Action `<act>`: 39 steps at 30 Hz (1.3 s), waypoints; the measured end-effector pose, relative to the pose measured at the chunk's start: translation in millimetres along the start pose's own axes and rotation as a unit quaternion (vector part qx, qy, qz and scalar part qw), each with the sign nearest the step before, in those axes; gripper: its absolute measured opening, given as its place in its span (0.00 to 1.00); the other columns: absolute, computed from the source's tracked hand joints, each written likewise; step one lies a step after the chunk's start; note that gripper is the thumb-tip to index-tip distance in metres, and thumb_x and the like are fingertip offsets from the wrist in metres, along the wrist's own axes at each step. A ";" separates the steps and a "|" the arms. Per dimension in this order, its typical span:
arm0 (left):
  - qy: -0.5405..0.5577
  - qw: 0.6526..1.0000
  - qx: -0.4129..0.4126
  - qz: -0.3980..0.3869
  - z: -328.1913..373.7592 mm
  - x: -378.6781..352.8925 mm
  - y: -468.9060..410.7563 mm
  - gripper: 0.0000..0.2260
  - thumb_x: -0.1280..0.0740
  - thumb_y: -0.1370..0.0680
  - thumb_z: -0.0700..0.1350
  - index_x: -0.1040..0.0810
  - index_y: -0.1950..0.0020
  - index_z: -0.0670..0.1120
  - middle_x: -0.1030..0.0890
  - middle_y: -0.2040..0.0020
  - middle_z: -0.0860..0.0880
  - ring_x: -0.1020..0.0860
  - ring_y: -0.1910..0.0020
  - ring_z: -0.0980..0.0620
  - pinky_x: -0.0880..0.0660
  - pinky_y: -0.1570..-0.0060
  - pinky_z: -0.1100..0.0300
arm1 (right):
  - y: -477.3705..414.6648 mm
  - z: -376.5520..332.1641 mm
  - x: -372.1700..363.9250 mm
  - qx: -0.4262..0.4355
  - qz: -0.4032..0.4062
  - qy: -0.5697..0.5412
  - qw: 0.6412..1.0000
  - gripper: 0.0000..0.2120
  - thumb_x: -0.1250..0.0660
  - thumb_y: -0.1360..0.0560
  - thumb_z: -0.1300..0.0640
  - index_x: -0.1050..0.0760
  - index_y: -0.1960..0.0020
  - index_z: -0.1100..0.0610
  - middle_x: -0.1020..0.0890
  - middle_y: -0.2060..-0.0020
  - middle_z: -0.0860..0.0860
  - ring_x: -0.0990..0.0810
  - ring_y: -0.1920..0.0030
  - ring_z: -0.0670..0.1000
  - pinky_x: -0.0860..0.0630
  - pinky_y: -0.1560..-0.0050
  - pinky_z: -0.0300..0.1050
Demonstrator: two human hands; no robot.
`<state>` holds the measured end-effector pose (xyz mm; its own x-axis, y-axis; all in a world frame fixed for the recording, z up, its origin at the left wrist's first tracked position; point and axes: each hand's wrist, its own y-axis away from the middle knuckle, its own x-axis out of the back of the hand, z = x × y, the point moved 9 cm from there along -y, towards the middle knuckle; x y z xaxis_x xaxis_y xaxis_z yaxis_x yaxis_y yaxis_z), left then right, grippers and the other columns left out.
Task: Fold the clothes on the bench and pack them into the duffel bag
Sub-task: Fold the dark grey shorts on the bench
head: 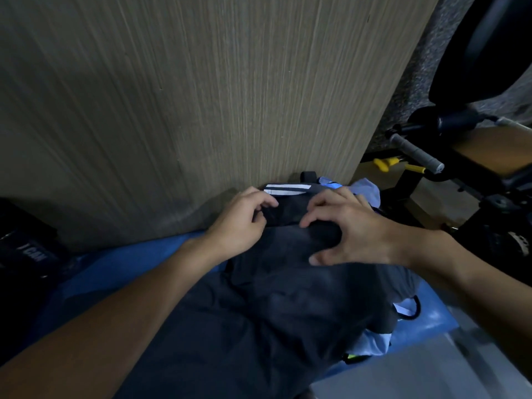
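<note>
Clothes: dark garment (288, 306) sits in a loose heap on the blue bench (121, 272), filling the middle and running down to 6 o'clock.
Left hand (244, 223): at the far edge of the heap, around 11 o'clock, fingers curled in and pinching the dark fabric.
Right hand (357, 234): just beside it at 1 o'clock, fingers arched and spread, thumb low, clutching a bunch of the same cloth.
Striped piece (288, 189): dark with two white stripes, just past both hands at 12 o'clock, up against the wood panel (172, 96). Can't tell if it's the bag or more clothing.
Light blue cloth (367, 189): peeks out behind the right hand at 1 o'clock, with more showing under the heap at 5 o'clock.
Gym gear (417, 154): black frame with a grey grip, off at 2 o'clock, well apart from the hands.
</note>
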<state>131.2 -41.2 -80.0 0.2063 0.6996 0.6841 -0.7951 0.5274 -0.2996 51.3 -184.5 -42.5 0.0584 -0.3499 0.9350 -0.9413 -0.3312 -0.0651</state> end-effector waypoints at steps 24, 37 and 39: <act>0.079 0.985 0.061 -0.140 -1.6 -10.1 22.9 0.29 0.21 0.31 0.56 0.27 0.33 0.57 0.30 0.35 0.61 0.32 0.35 0.66 0.35 0.41 0.74 | -48.4 19.9 6.2 -0.068 0.060 -0.048 0.995 0.06 0.36 0.25 0.57 0.21 0.58 0.53 0.19 0.63 0.46 0.21 0.58 0.48 0.24 0.52 0.50; 0.080 0.987 0.100 0.100 -14.6 23.5 -10.3 0.11 0.35 0.20 0.40 0.23 0.59 0.55 0.19 0.60 0.54 0.21 0.58 0.54 0.23 0.55 0.54 | -64.9 23.5 1.9 -0.122 -0.010 -0.095 0.988 0.04 0.32 0.24 0.56 0.22 0.52 0.56 0.20 0.57 0.49 0.22 0.55 0.50 0.26 0.53 0.45; 0.094 0.977 0.112 0.155 -15.3 35.1 -14.5 0.05 0.35 0.20 0.41 0.21 0.49 0.51 0.20 0.54 0.54 0.22 0.54 0.55 0.25 0.50 0.57 | -66.3 27.2 5.8 -0.134 0.017 -0.088 0.987 0.10 0.35 0.21 0.56 0.25 0.60 0.59 0.24 0.64 0.50 0.25 0.60 0.51 0.31 0.60 0.44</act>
<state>158.7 -17.0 -61.8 0.0201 0.8962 0.4431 -0.9364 0.1722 -0.3057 123.1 -188.3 -42.2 0.0604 -0.5121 0.8568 -0.9965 -0.0813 0.0216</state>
